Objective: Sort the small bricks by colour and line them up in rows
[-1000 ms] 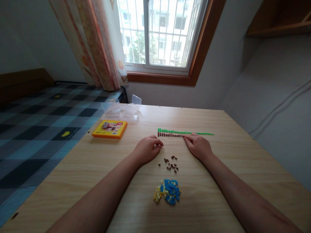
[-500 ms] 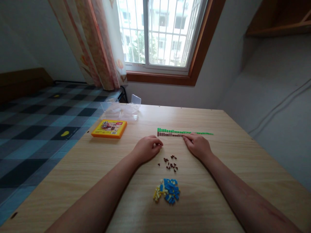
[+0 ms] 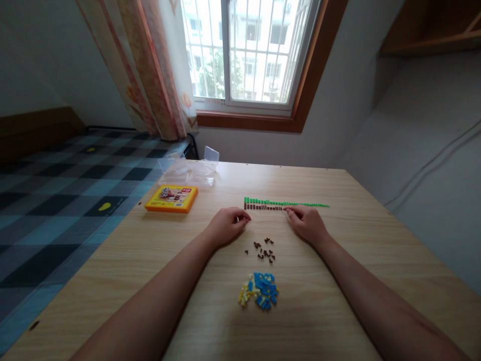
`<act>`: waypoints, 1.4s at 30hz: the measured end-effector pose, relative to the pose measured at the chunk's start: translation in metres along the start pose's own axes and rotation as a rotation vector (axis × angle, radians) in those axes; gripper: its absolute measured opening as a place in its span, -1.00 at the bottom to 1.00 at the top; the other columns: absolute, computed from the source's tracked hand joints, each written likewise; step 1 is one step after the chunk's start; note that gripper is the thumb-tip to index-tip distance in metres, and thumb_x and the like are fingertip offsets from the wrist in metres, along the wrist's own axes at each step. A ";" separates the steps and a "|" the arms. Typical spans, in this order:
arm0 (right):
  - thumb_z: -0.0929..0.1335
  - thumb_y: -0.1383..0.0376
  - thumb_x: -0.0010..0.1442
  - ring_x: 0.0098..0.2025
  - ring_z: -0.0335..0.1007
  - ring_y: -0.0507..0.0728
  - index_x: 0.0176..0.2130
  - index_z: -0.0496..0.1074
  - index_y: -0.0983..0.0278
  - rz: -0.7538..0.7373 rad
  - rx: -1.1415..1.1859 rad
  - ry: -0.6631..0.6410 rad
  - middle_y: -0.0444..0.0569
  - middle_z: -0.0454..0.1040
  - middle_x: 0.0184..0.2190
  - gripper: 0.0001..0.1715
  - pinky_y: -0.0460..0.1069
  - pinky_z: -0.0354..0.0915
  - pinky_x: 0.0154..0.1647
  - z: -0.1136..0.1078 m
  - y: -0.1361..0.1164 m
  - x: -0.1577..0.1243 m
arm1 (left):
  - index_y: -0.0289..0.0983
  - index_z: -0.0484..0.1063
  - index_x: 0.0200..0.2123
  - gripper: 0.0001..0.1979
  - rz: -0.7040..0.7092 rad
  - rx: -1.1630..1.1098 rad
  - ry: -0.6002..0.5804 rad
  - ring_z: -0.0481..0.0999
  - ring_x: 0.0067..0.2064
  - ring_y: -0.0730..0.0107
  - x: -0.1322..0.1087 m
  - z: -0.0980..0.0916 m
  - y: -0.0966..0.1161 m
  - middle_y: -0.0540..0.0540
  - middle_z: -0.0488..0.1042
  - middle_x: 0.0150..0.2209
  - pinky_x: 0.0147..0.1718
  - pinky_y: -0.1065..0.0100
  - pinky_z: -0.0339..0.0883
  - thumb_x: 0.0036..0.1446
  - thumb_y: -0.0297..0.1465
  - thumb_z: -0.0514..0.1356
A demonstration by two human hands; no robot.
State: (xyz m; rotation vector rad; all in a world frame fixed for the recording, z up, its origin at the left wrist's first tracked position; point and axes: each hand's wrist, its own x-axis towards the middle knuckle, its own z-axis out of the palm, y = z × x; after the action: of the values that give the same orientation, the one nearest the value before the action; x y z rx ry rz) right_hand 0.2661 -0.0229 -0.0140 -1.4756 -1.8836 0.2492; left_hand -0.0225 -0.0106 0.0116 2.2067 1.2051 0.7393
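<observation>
A crowded line of small pieces at the right hand's fingertips

The right hand (image 3: 307, 221) has its thumb and forefinger brought together at the right end of the brown row (image 3: 259, 206); whether a piece is pinched there, I cannot tell. The green row (image 3: 259, 201) runs just beyond those fingertips and carries on to their right, so a small overreach could knock green bits askew. Pushing leftward too hard could bunch the brown row, since its pieces stand close together.

The left hand (image 3: 228, 224) rests with fingers loosely curled, just on the near side of the row's left end. Anything between its tips is too small to make out. A careless sweep of these fingers could brush the line from below.

Loose brown pieces (image 3: 266, 252) lie between the two hands, nearer the body than either set of fingertips; a dragging wrist could scatter them. Nearer still is the blue and yellow pile (image 3: 265, 288), between the forearms.

For moving, the table (image 3: 376, 240) is bare to the right of the right fingers and beyond the green row, with its edges well apart from both. Left of the left fingers, the orange box (image 3: 172, 198) narrows the room near that edge.
</observation>
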 end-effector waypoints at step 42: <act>0.39 0.31 0.22 -0.09 0.33 0.20 -0.20 0.65 0.12 -0.423 0.217 -0.318 0.03 0.40 -0.17 -0.79 0.13 0.28 -0.03 -0.005 -0.038 -0.020 | -0.18 0.66 -0.30 -0.66 0.137 0.077 -0.253 0.50 -0.39 0.40 -0.011 0.006 0.044 -0.01 0.58 -0.46 -0.30 0.38 0.34 0.03 -0.58 0.12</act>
State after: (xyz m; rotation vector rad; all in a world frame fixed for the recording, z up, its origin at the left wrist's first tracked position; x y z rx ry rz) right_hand 0.2420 -0.0544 0.0018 -0.9052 -2.2860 0.4897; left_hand 0.0022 -0.0419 0.0335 2.3803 0.9799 0.4530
